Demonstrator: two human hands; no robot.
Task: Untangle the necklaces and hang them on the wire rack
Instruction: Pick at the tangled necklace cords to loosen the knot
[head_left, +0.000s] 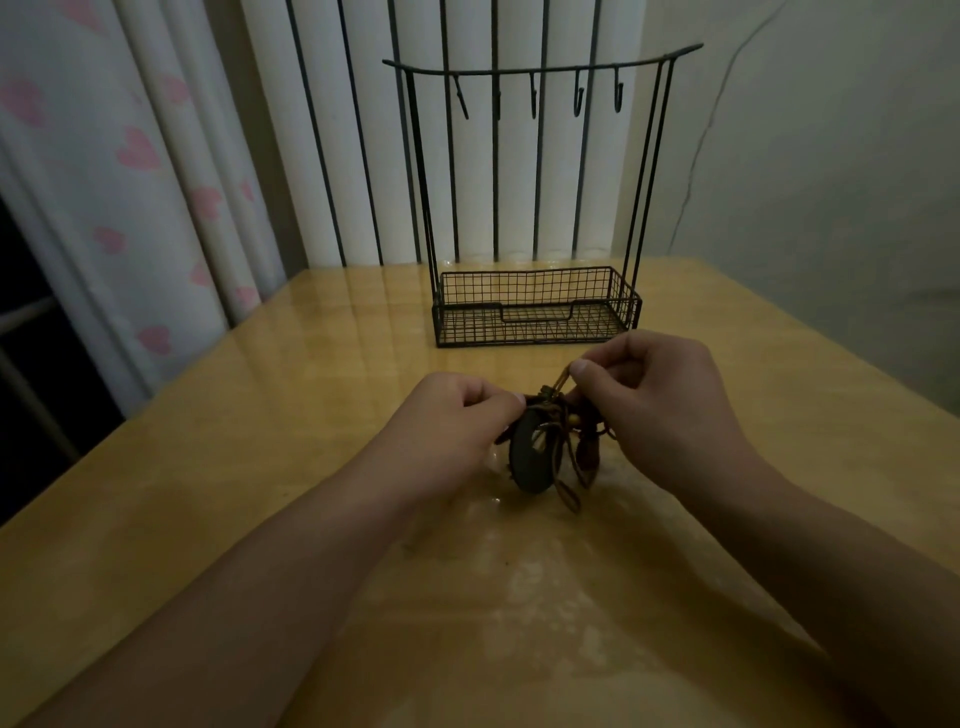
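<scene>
A tangled bundle of brown cord necklaces (550, 447), with a dark round pendant, small beads and a reddish piece, hangs just above the table between my hands. My left hand (452, 421) pinches the bundle at its left side. My right hand (654, 400) pinches a cord loop at the top right, pulled slightly up. Behind them stands the black wire rack (535, 306): a mesh basket base, two tall uprights and a top bar with several bare hooks (576, 98).
The glossy yellow wooden table (311, 415) reaches to a striped curtain (467, 156) at the back. A curtain with pink hearts (130, 156) hangs on the left, a pale wall (831, 182) on the right. The table's left edge drops off to a dark area.
</scene>
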